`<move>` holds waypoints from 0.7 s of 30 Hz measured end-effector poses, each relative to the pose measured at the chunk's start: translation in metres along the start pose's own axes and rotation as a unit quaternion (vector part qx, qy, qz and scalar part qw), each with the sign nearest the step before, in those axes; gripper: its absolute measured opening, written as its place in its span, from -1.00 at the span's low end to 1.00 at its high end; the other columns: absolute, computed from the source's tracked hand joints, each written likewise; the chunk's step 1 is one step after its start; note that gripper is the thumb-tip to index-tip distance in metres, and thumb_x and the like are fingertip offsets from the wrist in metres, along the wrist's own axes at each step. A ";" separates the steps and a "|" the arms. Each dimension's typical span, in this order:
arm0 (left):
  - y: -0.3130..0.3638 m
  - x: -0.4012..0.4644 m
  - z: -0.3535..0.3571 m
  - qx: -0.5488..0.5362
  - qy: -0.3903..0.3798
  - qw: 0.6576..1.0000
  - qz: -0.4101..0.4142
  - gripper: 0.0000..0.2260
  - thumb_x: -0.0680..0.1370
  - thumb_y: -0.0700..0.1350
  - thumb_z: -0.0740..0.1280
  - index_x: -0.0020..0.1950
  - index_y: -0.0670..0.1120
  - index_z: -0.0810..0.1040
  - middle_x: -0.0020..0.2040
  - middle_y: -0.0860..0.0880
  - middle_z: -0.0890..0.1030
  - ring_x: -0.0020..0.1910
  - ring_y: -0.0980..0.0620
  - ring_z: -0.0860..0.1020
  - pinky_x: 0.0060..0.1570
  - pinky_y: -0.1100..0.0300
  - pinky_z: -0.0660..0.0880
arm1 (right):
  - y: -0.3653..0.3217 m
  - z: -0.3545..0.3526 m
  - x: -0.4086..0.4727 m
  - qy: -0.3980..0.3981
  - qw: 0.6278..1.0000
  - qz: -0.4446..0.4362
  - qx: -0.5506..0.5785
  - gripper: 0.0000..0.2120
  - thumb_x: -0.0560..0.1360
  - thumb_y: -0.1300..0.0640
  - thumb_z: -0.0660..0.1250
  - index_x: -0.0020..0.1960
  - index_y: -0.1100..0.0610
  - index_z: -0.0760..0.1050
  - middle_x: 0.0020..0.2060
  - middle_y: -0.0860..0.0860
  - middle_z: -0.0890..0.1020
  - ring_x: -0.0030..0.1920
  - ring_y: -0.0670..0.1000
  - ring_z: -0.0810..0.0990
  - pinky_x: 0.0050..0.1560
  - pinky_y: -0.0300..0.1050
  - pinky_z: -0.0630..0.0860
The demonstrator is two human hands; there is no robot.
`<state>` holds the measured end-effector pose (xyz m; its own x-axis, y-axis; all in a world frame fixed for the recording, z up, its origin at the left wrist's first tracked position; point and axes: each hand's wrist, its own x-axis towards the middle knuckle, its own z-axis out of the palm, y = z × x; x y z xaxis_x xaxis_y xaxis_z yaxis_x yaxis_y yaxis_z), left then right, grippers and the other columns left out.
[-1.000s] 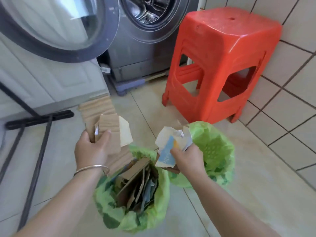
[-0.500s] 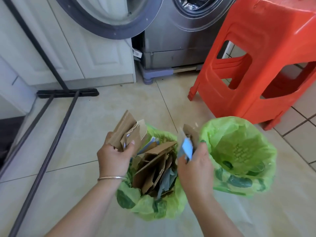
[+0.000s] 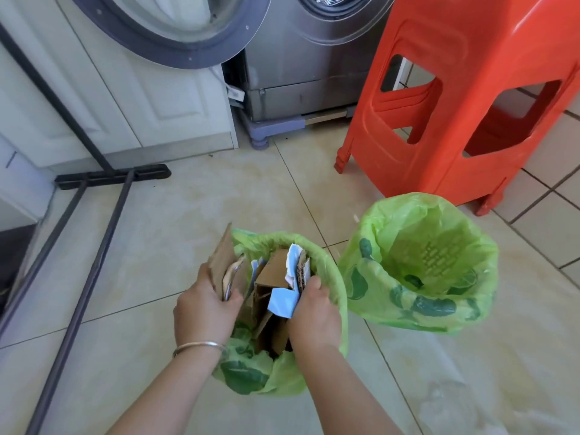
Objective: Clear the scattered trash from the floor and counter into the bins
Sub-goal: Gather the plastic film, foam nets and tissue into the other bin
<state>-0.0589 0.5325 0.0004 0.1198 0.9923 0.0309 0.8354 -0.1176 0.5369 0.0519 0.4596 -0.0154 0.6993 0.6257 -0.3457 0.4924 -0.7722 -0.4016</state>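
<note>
Head view is showing both hands over the fuller bin (image 3: 332, 277) on the floor: left hand (image 3: 204, 312) fingers gripping cardboard scraps (image 3: 221, 262), right hand (image 3: 314, 315) pinching torn paper (image 3: 282, 304). Packed cardboard is risking spillover, or the liner slipping.

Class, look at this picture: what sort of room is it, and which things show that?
Probably a home laundry or utility room: a grey front-loading washing machine with its round door open, a tiled floor, and white cabinet doors.

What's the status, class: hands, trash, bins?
Left hand grips cardboard scraps; right hand grips blue-white paper. Both over the full near bin. Far bin nearly empty. Nothing blocking.
</note>
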 end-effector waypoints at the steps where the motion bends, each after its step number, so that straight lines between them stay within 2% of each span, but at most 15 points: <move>1: 0.000 0.004 0.004 0.029 -0.029 0.999 0.007 -0.75 0.41 -0.07 0.37 -0.02 -0.15 0.42 -0.26 -0.26 0.60 -0.14 -0.33 0.57 -0.20 0.03 0.50 | -0.001 0.000 0.000 -0.006 1.000 -0.005 -0.010 -0.75 0.56 0.31 0.10 0.22 0.16 0.26 0.14 0.08 0.49 0.09 0.08 0.61 -0.09 -0.15 0.48; 5: -0.001 0.011 0.018 0.112 -0.128 0.984 0.045 -0.63 0.45 -0.15 0.31 0.23 -0.18 0.38 0.10 -0.24 0.56 0.08 -0.26 0.54 -0.07 0.03 0.46 | -0.002 -0.004 -0.003 -0.024 1.000 -0.011 -0.014 -0.75 0.54 0.29 0.14 0.20 0.17 0.25 0.14 0.09 0.50 0.10 0.09 0.61 -0.09 -0.15 0.47; 8: -0.001 0.006 0.021 0.079 -0.147 0.986 0.023 -0.58 0.43 -0.14 0.35 0.25 -0.20 0.35 0.17 -0.22 0.50 0.15 -0.24 0.50 0.00 0.01 0.45 | -0.002 -0.012 -0.011 -0.005 0.999 -0.034 0.020 -0.56 0.48 0.17 0.23 0.31 0.15 0.18 0.17 0.07 0.44 0.13 0.09 0.55 -0.03 -0.14 0.46; 11: 0.003 0.001 0.016 0.001 -0.118 0.993 0.023 -0.37 0.38 -0.08 0.42 0.39 -0.10 0.27 0.29 -0.17 0.41 0.25 -0.19 0.45 0.08 0.01 0.45 | -0.005 -0.024 -0.018 0.043 0.995 -0.074 0.056 -0.26 0.43 0.01 0.26 0.49 0.08 -0.03 0.27 0.04 0.35 0.23 0.09 0.45 0.05 -0.08 0.46; 14: 0.010 -0.002 0.008 -0.049 -0.054 0.992 0.106 -0.21 0.37 -0.06 0.45 0.51 0.02 0.12 0.42 -0.10 0.29 0.34 -0.11 0.40 0.09 0.01 0.48 | -0.009 -0.036 -0.021 0.134 0.978 -0.149 0.061 -0.22 0.43 -0.08 0.28 0.52 -0.04 -0.05 0.40 -0.03 0.26 0.29 0.07 0.38 0.02 -0.05 0.49; 17: 0.013 0.008 0.008 0.013 -0.020 0.980 0.197 -0.35 0.47 0.00 0.36 0.50 0.08 0.15 0.51 -0.06 0.16 0.42 -0.11 0.32 0.18 0.00 0.47 | -0.017 -0.038 -0.015 0.114 0.976 -0.187 0.013 -0.36 0.51 -0.03 0.20 0.50 -0.09 -0.01 0.45 -0.06 0.19 0.30 0.09 0.34 -0.08 -0.04 0.47; 19: 0.012 0.015 0.012 0.033 -0.046 0.974 0.220 -0.51 0.54 -0.04 0.28 0.46 0.05 0.25 0.47 -0.06 0.27 0.34 -0.15 0.41 0.11 0.00 0.49 | -0.018 -0.032 -0.010 0.085 0.979 -0.184 -0.018 -0.48 0.54 0.05 0.17 0.46 0.00 0.11 0.42 -0.01 0.24 0.27 0.12 0.34 -0.18 -0.06 0.39; 21: 0.008 0.016 0.020 0.061 -0.108 0.974 0.188 -0.62 0.59 -0.07 0.17 0.41 -0.03 0.31 0.34 -0.10 0.43 0.20 -0.19 0.51 0.01 0.01 0.48 | -0.016 -0.023 -0.008 0.083 0.981 -0.172 -0.022 -0.61 0.55 0.10 0.15 0.36 0.10 0.23 0.33 0.04 0.34 0.25 0.12 0.34 -0.20 -0.10 0.33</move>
<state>-0.0396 0.5469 -0.0112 0.5284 0.8487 0.0215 0.7668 -0.4879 0.4172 0.0511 0.4644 0.0134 0.5608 0.8263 -0.0512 0.7339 -0.5248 -0.4312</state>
